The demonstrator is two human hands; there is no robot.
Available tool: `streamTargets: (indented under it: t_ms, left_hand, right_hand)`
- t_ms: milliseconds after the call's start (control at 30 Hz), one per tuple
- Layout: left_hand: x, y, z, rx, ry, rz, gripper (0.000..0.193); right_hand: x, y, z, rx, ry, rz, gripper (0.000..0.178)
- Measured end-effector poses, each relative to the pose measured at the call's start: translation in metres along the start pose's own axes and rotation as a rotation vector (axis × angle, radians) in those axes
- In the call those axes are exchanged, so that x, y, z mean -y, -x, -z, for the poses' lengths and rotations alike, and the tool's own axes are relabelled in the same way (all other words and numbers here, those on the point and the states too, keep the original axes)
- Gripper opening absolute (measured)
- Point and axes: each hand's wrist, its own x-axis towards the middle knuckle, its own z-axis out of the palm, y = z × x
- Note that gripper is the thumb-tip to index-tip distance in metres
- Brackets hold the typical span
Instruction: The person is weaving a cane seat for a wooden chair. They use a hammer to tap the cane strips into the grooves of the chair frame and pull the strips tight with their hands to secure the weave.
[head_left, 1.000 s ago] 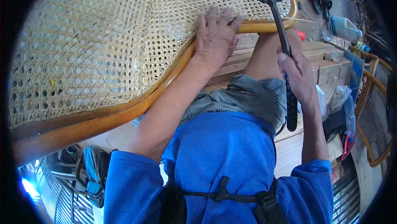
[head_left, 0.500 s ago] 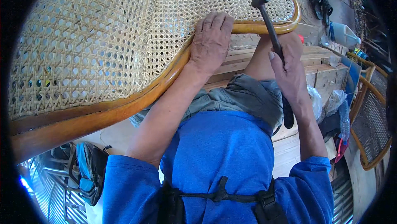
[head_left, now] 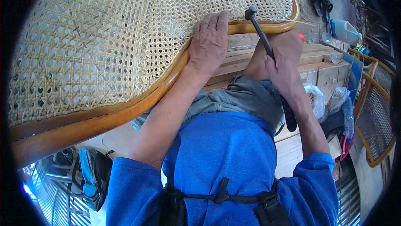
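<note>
A cane-webbed chair frame (head_left: 138, 110) of glossy brown wood spans the far and left side. Pale woven cane (head_left: 83, 50) with small holes fills it. My left hand (head_left: 209, 42) lies over the curved rail, fingers close together and bent over the edge of the webbing; its thumb is hidden. To the right, my right hand (head_left: 280, 67) is wrapped round a hammer (head_left: 262, 34) with a dark handle. The hammer's small metal head is raised near the rail, just right of my left fingers, apart from them. Whether my left fingertips pinch anything small cannot be seen.
Below the rail lie stacked wooden boards (head_left: 317, 55), beside my bare knee (head_left: 288, 44). Along the right are a translucent jug (head_left: 344, 31), sandals (head_left: 318, 0), plastic bags (head_left: 315, 101), a clear bottle (head_left: 348, 119) and another woven panel (head_left: 376, 113). A backpack (head_left: 92, 176) sits lower left.
The hammer head has come down and left, closer to my left hand, and my right hand has shifted slightly left with it. My left hand stays on the rail.
</note>
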Motion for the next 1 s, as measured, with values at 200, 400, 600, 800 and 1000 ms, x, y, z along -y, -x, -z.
streamTargets:
  t_ms: [200,400,600,800,1000]
  left_hand:
    - [0.000,0.000,0.001,0.002,-0.008,0.006,0.064]
    - [-0.007,-0.003,-0.003,-0.014,0.010,-0.047,0.066]
    - [-0.014,-0.013,-0.012,0.046,-0.046,-0.166,0.055]
    - [-0.015,-0.003,0.007,0.005,-0.075,-0.194,0.061]
    - [0.004,0.002,0.006,-0.130,0.082,0.114,0.056]
  right_hand:
    - [0.005,-0.006,0.009,-0.132,0.157,0.147,0.022]
    - [-0.009,0.003,-0.001,-0.063,-0.060,-0.015,0.022]
    - [-0.007,0.007,0.008,-0.011,-0.531,-0.425,0.029]
    - [-0.007,-0.004,0.002,-0.063,-0.103,-0.010,0.017]
    - [0.007,-0.007,0.005,-0.179,0.025,0.091,0.018]
